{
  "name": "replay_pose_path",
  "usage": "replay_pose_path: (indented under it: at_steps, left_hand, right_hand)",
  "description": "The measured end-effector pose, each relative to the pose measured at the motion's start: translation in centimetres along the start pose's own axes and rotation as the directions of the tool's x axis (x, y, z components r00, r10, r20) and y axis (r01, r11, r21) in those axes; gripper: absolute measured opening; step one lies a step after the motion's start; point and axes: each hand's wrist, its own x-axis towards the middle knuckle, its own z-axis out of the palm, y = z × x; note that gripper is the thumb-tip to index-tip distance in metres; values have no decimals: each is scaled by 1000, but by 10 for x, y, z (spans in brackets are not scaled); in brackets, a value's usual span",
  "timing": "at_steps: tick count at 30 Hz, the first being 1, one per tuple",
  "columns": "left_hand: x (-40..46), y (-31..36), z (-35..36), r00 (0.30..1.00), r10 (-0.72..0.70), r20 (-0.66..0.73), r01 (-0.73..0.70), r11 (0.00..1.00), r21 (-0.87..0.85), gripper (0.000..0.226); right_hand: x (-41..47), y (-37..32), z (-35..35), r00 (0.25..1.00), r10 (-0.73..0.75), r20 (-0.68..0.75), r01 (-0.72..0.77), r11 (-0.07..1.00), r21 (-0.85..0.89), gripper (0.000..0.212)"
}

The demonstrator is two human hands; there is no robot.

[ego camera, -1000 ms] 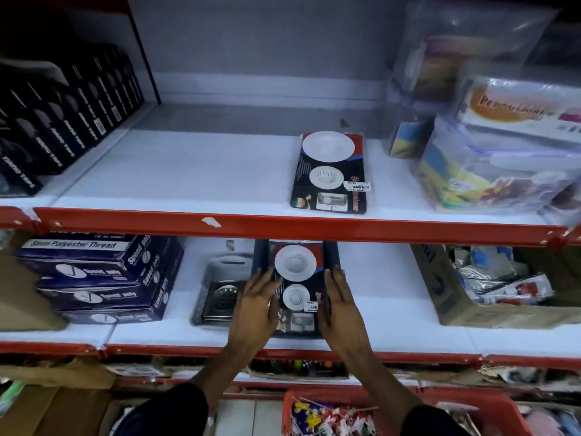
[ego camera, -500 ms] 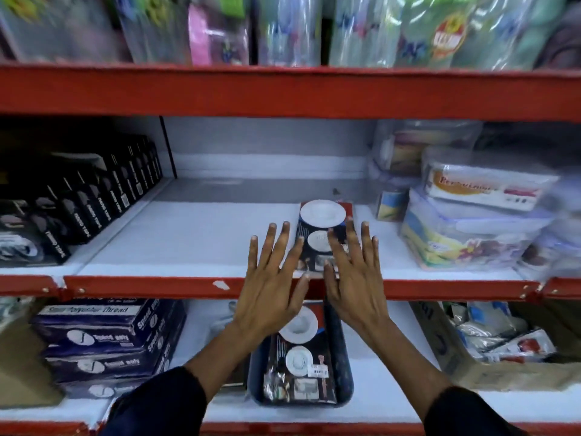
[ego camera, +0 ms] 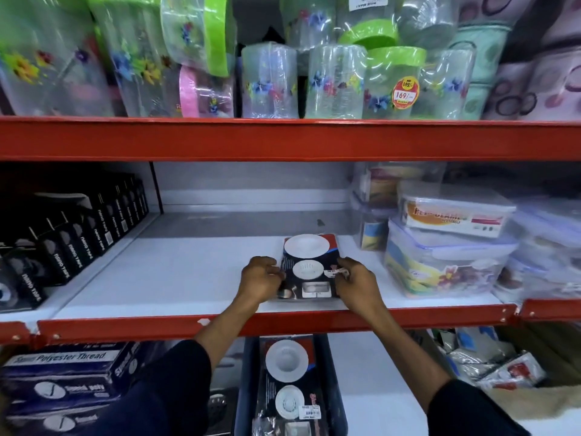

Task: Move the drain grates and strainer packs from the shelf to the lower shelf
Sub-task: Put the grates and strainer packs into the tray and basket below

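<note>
Hands (ego camera: 309, 283) now around strainer pack (ego camera: 309, 266)

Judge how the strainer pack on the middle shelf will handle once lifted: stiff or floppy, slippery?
The strainer pack looks like a flat card under glossy film, so probably light and fairly stiff, though it may bow a little. The shiny wrap could be slippery; the left hand and right hand gripping opposite side edges should steady it.

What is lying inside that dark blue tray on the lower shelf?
In the dark blue tray lies a black strainer pack with two white round strainers, filling most of it. Whether more packs lie underneath is hidden; the tray's near end is cut off.
</note>
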Motion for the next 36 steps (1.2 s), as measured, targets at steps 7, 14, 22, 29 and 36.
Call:
replay_pose_path:
  at_steps: [7,14,22,29,36]
  left_hand:
    - [-32,0,-29,965,-85,248,184,893,-412,39]
    - [-67,-14,-32,987,-17,157,82,905,-417,38]
    - [-120,-76,-2,984,-138,111,173,890,-422,31]
    - [-164,-153,37,943,-325,66,326,868,-374,20]
    - [-206,-205,69,878,-475,68,467,815,-342,26]
  right_hand:
    - [-46,14,-6,953,-219,-212,250,959,133,57]
    - [-95,40,9,838,-422,-345,483,868,114,57]
    - [-151,92,35,779,-528,-339,568,823,23,41]
    - [-214,152,70,868,-481,-126,492,868,72,46]
    - [-262,193,89,937,-302,174,301,953,30,53]
